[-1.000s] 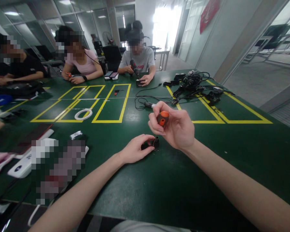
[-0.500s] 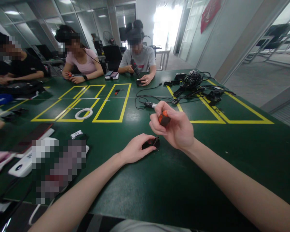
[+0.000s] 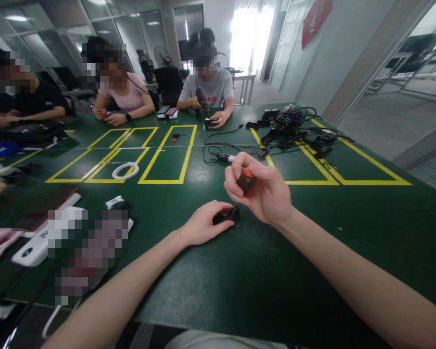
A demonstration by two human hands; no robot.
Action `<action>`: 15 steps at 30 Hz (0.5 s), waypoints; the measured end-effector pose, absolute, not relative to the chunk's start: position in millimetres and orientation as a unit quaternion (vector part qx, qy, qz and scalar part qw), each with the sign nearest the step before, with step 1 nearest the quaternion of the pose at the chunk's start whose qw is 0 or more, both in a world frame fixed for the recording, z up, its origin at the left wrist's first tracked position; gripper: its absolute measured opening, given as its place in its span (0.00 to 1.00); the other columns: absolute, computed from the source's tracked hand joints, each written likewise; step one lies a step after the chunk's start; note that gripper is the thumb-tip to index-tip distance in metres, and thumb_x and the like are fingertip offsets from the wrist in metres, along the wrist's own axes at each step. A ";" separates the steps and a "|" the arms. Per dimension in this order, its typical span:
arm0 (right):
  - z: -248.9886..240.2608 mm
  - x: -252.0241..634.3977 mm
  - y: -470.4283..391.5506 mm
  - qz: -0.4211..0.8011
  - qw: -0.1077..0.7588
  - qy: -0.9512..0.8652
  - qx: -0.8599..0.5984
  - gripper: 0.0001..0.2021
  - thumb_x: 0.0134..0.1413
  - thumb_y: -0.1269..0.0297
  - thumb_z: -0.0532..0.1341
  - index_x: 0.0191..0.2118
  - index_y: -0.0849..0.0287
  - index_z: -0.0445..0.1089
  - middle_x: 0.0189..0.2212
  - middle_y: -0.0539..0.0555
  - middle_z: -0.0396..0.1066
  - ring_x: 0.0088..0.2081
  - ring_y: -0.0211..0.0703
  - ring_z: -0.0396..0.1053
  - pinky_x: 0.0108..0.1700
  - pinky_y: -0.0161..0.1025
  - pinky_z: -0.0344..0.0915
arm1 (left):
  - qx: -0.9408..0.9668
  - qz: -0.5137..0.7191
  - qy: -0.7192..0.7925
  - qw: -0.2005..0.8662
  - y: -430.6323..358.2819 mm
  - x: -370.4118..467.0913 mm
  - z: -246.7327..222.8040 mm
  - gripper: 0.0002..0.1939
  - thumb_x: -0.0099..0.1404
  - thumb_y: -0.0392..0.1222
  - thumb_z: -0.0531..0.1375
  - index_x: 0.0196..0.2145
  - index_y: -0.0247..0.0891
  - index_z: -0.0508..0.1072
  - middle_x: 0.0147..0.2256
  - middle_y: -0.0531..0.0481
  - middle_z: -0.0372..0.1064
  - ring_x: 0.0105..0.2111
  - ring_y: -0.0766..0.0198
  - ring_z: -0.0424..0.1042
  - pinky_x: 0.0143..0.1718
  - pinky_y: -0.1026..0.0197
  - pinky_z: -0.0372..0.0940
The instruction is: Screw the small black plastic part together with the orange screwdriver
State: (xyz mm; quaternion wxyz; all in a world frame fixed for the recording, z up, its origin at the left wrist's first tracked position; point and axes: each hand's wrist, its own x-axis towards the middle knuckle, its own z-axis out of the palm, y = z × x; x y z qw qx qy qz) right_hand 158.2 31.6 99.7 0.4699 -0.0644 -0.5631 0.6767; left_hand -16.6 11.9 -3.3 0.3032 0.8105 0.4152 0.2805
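Note:
On the green table, my left hand grips a small black part between thumb and fingers. Above and to the right of it is my right hand, its fingers wrapped round an orange and black screwdriver handle. The tool's shaft points down to the black part; whether its tip touches the part cannot be made out.
Tangled black cables lie at the back right. A white tape ring sits among yellow tape outlines. At the left are a white power strip and a phone. People sit across the table, one holding a power drill.
The screwdriver handle has turned slightly in my right hand. Both hands have stayed in nearly the same place.

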 end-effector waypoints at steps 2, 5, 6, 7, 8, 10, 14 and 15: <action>100.6 157.6 32.3 0.674 0.473 -0.564 -0.065 0.19 0.65 0.51 0.63 0.28 0.58 0.63 0.20 0.46 0.60 0.19 0.33 0.52 0.22 0.32 0.49 | 0.808 0.285 0.415 0.307 12.2 -16.9 -3.9 0.16 0.70 0.46 0.66 0.53 0.38 0.76 0.45 0.46 0.77 0.43 0.59 0.75 0.50 0.56 0.70; 101.2 157.6 32.0 0.678 0.465 -0.565 -0.068 0.23 0.66 0.47 0.62 0.26 0.58 0.64 0.18 0.44 0.54 0.18 0.32 0.48 0.21 0.32 0.48 | 0.803 0.287 0.415 0.319 12.9 -17.4 -4.1 0.16 0.69 0.47 0.67 0.51 0.38 0.75 0.45 0.47 0.76 0.42 0.60 0.74 0.49 0.56 0.70; 101.0 157.8 31.5 0.680 0.462 -0.565 -0.071 0.22 0.66 0.45 0.62 0.28 0.58 0.64 0.17 0.43 0.53 0.18 0.32 0.46 0.21 0.32 0.47 | 0.801 0.287 0.417 0.321 13.1 -17.5 -4.0 0.16 0.69 0.48 0.68 0.50 0.38 0.75 0.44 0.47 0.76 0.42 0.60 0.74 0.49 0.56 0.70; 100.8 158.1 31.0 0.682 0.460 -0.565 -0.073 0.22 0.65 0.44 0.63 0.30 0.57 0.64 0.17 0.42 0.53 0.17 0.32 0.45 0.21 0.31 0.47 | 0.798 0.285 0.421 0.323 13.2 -17.7 -3.8 0.17 0.68 0.49 0.68 0.49 0.38 0.75 0.44 0.47 0.76 0.42 0.59 0.74 0.49 0.56 0.70; 100.5 158.3 30.5 0.683 0.459 -0.564 -0.074 0.21 0.64 0.43 0.63 0.32 0.56 0.63 0.17 0.42 0.53 0.17 0.32 0.45 0.21 0.31 0.46 | 0.796 0.284 0.425 0.323 13.2 -17.9 -3.5 0.17 0.67 0.50 0.69 0.48 0.38 0.75 0.43 0.47 0.76 0.41 0.59 0.74 0.48 0.56 0.70; 99.8 158.5 29.6 0.684 0.461 -0.561 -0.075 0.20 0.63 0.44 0.64 0.35 0.55 0.60 0.17 0.41 0.55 0.17 0.32 0.44 0.20 0.31 0.46 | 0.794 0.285 0.430 0.323 12.9 -18.6 -2.9 0.19 0.66 0.51 0.70 0.48 0.37 0.75 0.43 0.47 0.76 0.42 0.59 0.74 0.48 0.55 0.70; 99.7 157.7 29.8 0.676 0.478 -0.556 -0.078 0.18 0.65 0.49 0.64 0.34 0.54 0.58 0.18 0.42 0.60 0.16 0.31 0.46 0.20 0.30 0.45 | 0.809 0.295 0.396 0.319 12.7 -20.0 -2.9 0.24 0.67 0.47 0.69 0.57 0.38 0.73 0.50 0.43 0.77 0.48 0.56 0.75 0.55 0.53 0.69; 100.1 157.3 30.0 0.673 0.479 -0.558 -0.078 0.19 0.65 0.49 0.64 0.33 0.55 0.58 0.19 0.43 0.61 0.16 0.31 0.48 0.20 0.30 0.46 | 0.814 0.295 0.385 0.319 13.1 -20.2 -3.3 0.23 0.67 0.45 0.68 0.58 0.38 0.74 0.52 0.42 0.77 0.50 0.56 0.75 0.57 0.52 0.69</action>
